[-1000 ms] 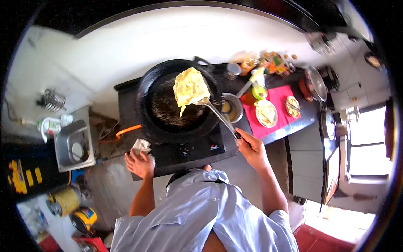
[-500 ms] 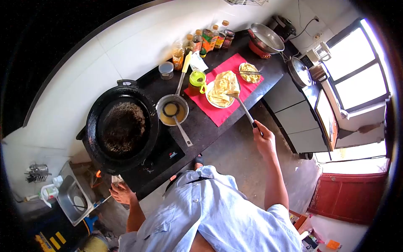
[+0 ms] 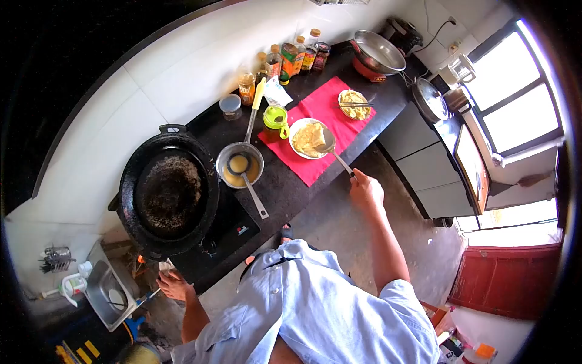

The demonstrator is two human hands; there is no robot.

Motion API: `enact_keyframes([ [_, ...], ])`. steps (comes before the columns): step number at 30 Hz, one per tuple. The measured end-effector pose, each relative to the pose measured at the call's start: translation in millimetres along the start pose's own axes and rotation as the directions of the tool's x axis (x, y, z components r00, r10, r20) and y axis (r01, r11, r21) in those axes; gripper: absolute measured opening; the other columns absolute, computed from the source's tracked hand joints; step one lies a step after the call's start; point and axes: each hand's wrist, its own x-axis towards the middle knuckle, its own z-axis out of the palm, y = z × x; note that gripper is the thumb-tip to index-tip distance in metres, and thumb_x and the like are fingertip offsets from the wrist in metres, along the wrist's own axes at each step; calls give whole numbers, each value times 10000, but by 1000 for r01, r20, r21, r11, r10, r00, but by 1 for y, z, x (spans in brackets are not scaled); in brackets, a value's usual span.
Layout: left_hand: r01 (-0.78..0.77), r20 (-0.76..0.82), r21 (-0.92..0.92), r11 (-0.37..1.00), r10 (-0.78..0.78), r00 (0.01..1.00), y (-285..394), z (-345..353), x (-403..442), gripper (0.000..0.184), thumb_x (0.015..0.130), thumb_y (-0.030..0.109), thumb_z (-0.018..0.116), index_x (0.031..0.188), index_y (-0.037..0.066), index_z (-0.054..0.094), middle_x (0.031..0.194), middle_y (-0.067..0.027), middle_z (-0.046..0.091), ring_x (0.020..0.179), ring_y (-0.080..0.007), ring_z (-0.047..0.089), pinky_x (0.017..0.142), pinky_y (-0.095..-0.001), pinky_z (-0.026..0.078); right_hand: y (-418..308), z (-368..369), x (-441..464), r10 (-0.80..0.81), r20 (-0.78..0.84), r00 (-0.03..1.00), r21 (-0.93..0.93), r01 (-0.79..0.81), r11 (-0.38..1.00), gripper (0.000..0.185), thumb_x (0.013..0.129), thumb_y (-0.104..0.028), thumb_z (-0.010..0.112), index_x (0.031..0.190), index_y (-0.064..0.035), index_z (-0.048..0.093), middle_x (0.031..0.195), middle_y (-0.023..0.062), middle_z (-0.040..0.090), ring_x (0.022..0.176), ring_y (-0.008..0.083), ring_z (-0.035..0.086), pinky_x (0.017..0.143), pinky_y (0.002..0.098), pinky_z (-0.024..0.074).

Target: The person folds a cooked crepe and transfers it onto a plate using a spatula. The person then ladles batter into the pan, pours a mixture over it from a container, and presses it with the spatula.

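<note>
1. Pancake (image 3: 310, 138), yellow and folded, lies in a white bowl (image 3: 291, 137) on the counter, to the right of the stove.
2. The right hand (image 3: 367, 188) is closed around the dark handle end of a metal spatula (image 3: 328, 141), whose blade is over the bowl's right side, beside the pancake; whether they touch, I cannot tell.
3. The left hand (image 3: 176, 285) is low at the front left corner of the stove, near a pale cloth (image 3: 165, 266); whether its fingers grip anything, I cannot tell.
4. Under the bowl lies a red mat (image 3: 321, 104), which also bears a smaller dish (image 3: 353, 118) of yellow pieces with chopsticks (image 3: 360, 104) across it.
5. A jar with a lime-green lid (image 3: 276, 119) stands just left of the pancake's bowl.
6. Further left, a saucepan (image 3: 240, 147) holds yellowish liquid, a ladle (image 3: 256, 199) resting in it.
7. A black wok (image 3: 130, 189), brown residue on its bottom, sits on the black cooktop (image 3: 236, 219).
8. Bottles (image 3: 286, 62) line the wall behind.
</note>
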Motion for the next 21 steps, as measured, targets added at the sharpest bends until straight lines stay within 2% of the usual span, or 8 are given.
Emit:
enact_keyframes([
  [1, 2, 9, -6, 1000, -2, 1000, 1, 0, 0, 540, 1058, 580, 451, 1493, 282, 569, 1539, -125, 537, 1354, -348, 553, 1130, -505, 424, 1, -6, 0, -41, -6, 999, -75, 40, 996, 385, 996, -326, 605, 1342, -176, 683, 1082, 199, 758, 1013, 385, 738, 864, 489, 595],
  [4, 11, 26, -34, 999, -10, 1000, 0, -1, 0, 548, 1057, 589, 449, 1501, 286, 558, 1546, -128, 528, 1367, -354, 541, 1138, -517, 412, -12, -31, -9, 43, -30, 999, -221, -49, 974, 374, 1004, -316, 588, 1306, -112, 671, 977, 221, 732, 930, 388, 744, 770, 504, 596],
  [8, 6, 28, -34, 999, -5, 1000, -4, 5, -1, 573, 1059, 622, 431, 1513, 291, 540, 1555, -131, 517, 1385, -357, 525, 1141, -536, 404, -14, -10, -22, -24, -297, 954, -174, -30, 984, 363, 978, -243, 600, 1268, -26, 626, 924, 213, 662, 855, 396, 717, 733, 521, 583],
  [11, -11, 19, 1, 1000, 11, 1000, -3, 5, -2, 588, 1061, 641, 413, 1516, 289, 535, 1554, -129, 518, 1391, -356, 519, 1143, -539, 402, -16, 43, -25, -77, -352, 933, -49, 63, 997, 380, 965, -154, 581, 1332, -55, 582, 1064, 217, 606, 1021, 400, 645, 851, 503, 571],
  [13, -3, 13, -29, 1000, 4, 1000, 0, 2, -2, 591, 1062, 641, 409, 1515, 285, 536, 1553, -131, 519, 1395, -353, 516, 1144, -537, 401, -29, 74, -28, -60, -373, 926, 6, 67, 998, 396, 954, -81, 574, 1350, -87, 574, 1105, 189, 583, 1077, 386, 610, 856, 489, 577],
  [16, 2, 3, -27, 1000, -2, 1000, 3, -4, -1, 591, 1063, 636, 409, 1516, 278, 535, 1549, -131, 523, 1393, -353, 517, 1146, -535, 401, -42, 106, -32, -70, -349, 935, -12, 70, 997, 455, 910, -38, 598, 1361, -95, 572, 1100, 160, 558, 1070, 368, 593, 831, 465, 589],
  [19, 0, 0, -37, 999, 0, 1000, 3, -6, -2, 589, 1065, 629, 412, 1514, 270, 539, 1546, -130, 526, 1386, -357, 522, 1145, -531, 401, -54, 133, -39, -27, -277, 960, -12, 25, 1000, 559, 872, -32, 623, 1423, -83, 543, 1115, 197, 547, 1075, 392, 592, 833, 466, 591],
  [21, -4, 6, -53, 999, 4, 1000, 7, -6, -1, 585, 1067, 622, 415, 1510, 263, 544, 1544, -132, 527, 1380, -360, 525, 1145, -529, 401, -65, 149, -42, 106, -173, 979, 122, -86, 989, 571, 860, -78, 668, 1411, -29, 526, 1156, 272, 548, 1095, 463, 617, 888, 507, 580],
])
